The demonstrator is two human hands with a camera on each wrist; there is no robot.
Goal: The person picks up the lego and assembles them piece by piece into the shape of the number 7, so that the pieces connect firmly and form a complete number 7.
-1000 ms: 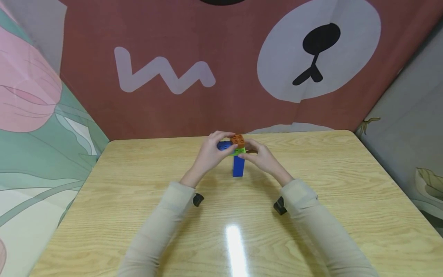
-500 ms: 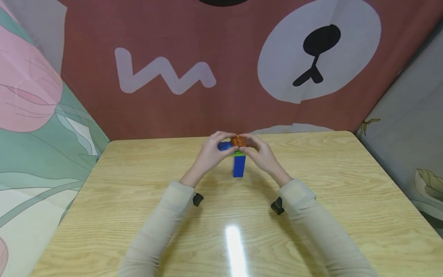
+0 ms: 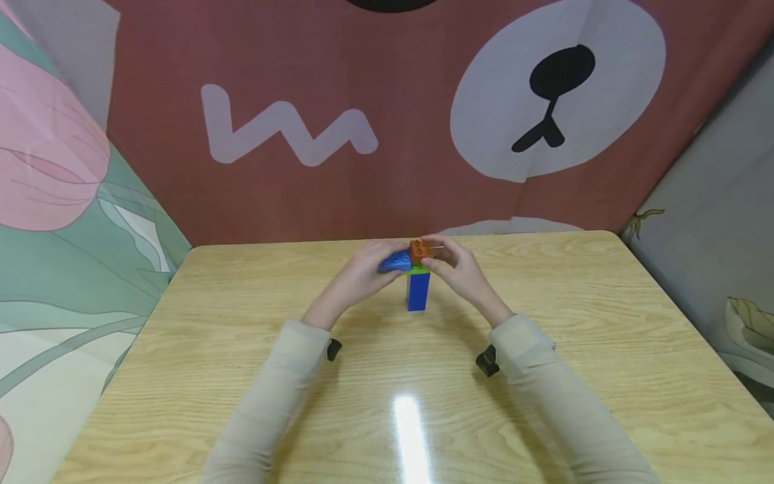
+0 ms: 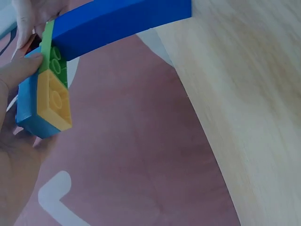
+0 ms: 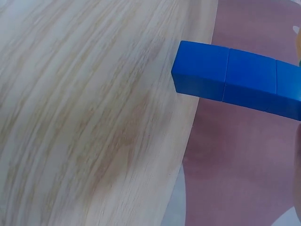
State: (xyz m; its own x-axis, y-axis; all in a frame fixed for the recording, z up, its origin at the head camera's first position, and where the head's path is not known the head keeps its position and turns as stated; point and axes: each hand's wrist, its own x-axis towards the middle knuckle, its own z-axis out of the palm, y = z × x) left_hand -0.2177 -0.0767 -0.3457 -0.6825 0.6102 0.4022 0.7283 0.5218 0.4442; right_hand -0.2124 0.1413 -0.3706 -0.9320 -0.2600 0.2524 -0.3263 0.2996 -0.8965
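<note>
A tower of blue bricks [image 5: 202,68] stands upright on the table, topped by a green brick [image 4: 55,61]. An orange brick [image 3: 420,251] sits on top, with my right hand [image 3: 458,267] pinching it between thumb and fingers from the right. Left of it, a blue brick [image 3: 396,261] juts out past the tower. My left hand [image 3: 359,274] grips that jutting brick, thumb in front and fingers behind. In the left wrist view a yellow brick [image 4: 54,100] shows under the jutting blue brick, beside the green one. The right wrist view shows only a sliver of my right hand.
The wooden table [image 3: 242,376] reaches back to a brown fabric backdrop [image 3: 290,195] with a printed bear face. Patterned cloths hang at left and right. A black wrist camera [image 3: 487,361] shows below my right cuff, another below the left.
My left fingers have moved from the orange brick leftward and down onto the jutting blue brick. My right hand has shifted up from the green brick to the orange brick.
</note>
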